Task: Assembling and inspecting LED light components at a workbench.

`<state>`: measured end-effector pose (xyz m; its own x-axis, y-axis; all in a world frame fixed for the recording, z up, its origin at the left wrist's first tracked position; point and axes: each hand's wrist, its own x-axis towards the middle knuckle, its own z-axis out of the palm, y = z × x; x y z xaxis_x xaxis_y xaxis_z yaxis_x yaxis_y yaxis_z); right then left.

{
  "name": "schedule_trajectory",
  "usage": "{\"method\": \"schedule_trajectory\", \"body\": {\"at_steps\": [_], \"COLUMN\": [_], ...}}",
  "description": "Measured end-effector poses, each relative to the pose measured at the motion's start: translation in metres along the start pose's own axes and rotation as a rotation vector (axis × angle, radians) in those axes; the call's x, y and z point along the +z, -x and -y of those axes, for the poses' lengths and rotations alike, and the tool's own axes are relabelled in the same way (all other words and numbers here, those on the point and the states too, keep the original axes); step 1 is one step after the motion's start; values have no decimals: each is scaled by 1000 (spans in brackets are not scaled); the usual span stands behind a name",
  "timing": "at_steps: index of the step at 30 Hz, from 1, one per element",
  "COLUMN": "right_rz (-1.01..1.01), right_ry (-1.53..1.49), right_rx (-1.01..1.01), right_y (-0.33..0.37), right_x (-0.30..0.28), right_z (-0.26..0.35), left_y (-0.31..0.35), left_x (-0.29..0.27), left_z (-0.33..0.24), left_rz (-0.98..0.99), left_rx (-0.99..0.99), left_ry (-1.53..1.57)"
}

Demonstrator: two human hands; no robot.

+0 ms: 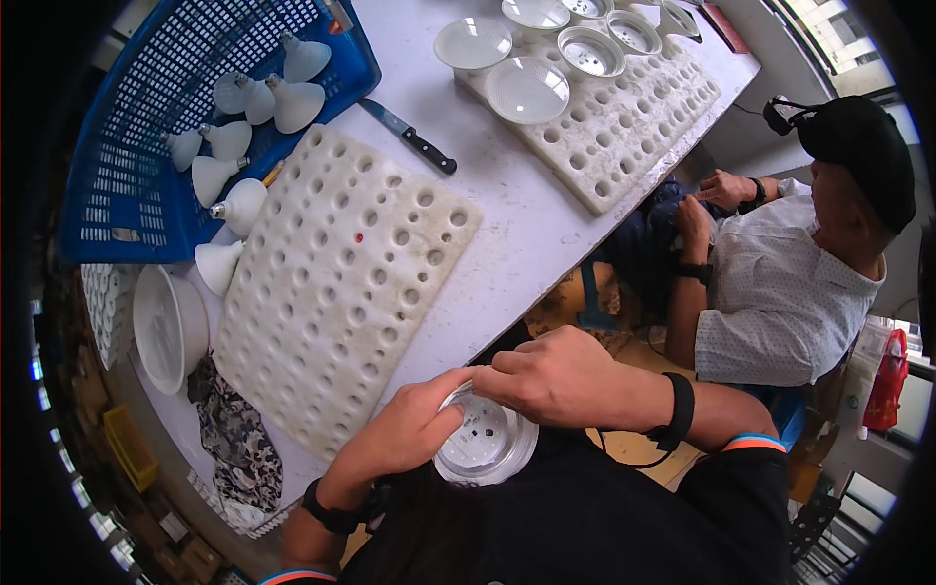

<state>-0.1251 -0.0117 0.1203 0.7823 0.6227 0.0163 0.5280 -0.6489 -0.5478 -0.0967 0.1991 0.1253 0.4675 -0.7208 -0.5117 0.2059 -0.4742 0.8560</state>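
Close to my body I hold an open LED lamp housing [487, 444], a round white cup with a shiny rim and a flat board with dark spots inside. My left hand [409, 424] is closed around its left side, with the thumb over the rim. Curled fingers of my right hand [551, 375] pinch at the far edge of the rim. Whether something small is between those fingertips is hidden. Just beyond my left hand lies a white foam tray [341, 263] with rows of round holes and one small red spot.
A blue basket [127, 210] holds several white reflector bulbs [292, 102]. A black-handled knife [429, 151] lies beside it. Lamp housings and frosted covers [526, 90] sit on a second foam tray [600, 185]. A white bowl [168, 327] and patterned cloth [234, 439] are left. Another person [780, 283] sits right.
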Motion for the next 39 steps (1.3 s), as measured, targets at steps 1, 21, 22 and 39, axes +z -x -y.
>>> {"method": "schedule_trajectory", "body": {"at_steps": [1, 21, 22, 39], "right_rz": [0, -107, -103, -98], "right_ry": [-4, -565, -596, -105], "right_rx": [2, 246, 342, 274], "right_y": [2, 12, 16, 36], "right_x": [-3, 24, 29, 10], "right_z": [-4, -10, -7, 17], "left_y": [1, -13, -11, 13], "left_x": [0, -7, -8, 10], "left_z": [-1, 14, 12, -3], "left_rz": [-4, -23, -21, -196], "left_rx": [-2, -93, -94, -12], "left_ry": [1, 381, 381, 8]}}
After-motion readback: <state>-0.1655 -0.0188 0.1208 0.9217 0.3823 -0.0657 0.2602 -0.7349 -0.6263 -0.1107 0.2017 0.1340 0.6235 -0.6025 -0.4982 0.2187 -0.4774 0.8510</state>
